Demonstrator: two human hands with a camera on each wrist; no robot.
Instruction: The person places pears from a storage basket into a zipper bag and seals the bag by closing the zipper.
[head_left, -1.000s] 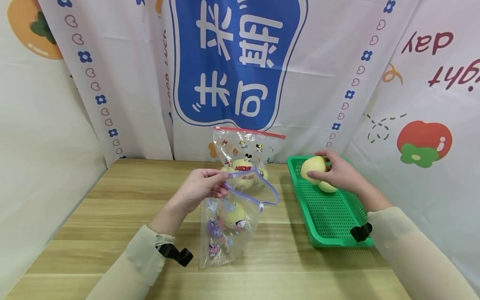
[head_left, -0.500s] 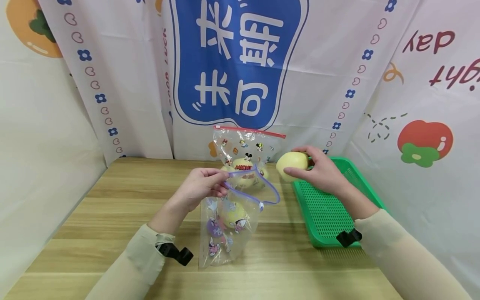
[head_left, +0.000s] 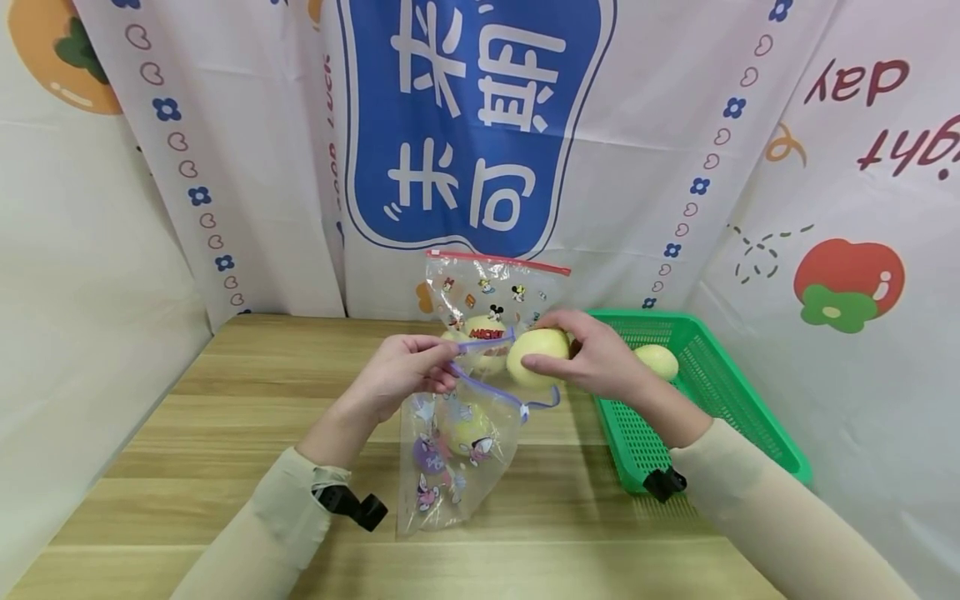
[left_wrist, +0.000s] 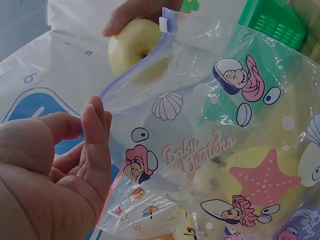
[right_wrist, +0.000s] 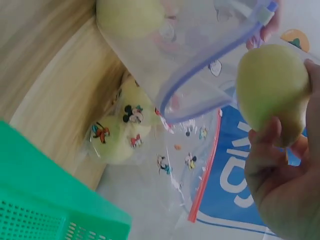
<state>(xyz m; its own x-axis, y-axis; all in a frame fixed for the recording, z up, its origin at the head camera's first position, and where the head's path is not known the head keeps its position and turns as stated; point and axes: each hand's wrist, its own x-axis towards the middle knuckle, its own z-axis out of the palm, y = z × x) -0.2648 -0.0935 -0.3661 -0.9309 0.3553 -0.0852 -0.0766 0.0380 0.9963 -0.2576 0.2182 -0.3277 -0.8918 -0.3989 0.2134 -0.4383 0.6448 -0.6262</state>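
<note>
My left hand [head_left: 405, 375] pinches the rim of a clear zip bag [left_wrist: 200, 120] with a purple zip edge and cartoon prints. The bag's mouth gapes to the right, and a pale yellow apple [head_left: 471, 429] shows through its side low down. In my right hand [head_left: 600, 354] is another pale yellow apple [head_left: 538, 357], gripped between thumb and fingers right at the bag's mouth. From the right wrist view, the held apple [right_wrist: 272, 90] appears beside the purple zip edge [right_wrist: 195, 65]; whether it touches the edge I cannot tell.
Behind stands a second clear zip bag [head_left: 480, 287] with a red zip strip, holding several pale yellow apples. On the right, a green basket [head_left: 750, 417] has one apple [head_left: 657, 362] visible inside, partly behind my right wrist. A printed cloth hangs at the table's back edge.
My right hand has lifted the apple out of the green basket and carried it left to the purple-edged bag's mouth. The left hand has stayed in place. The basket looks slightly shifted.
</note>
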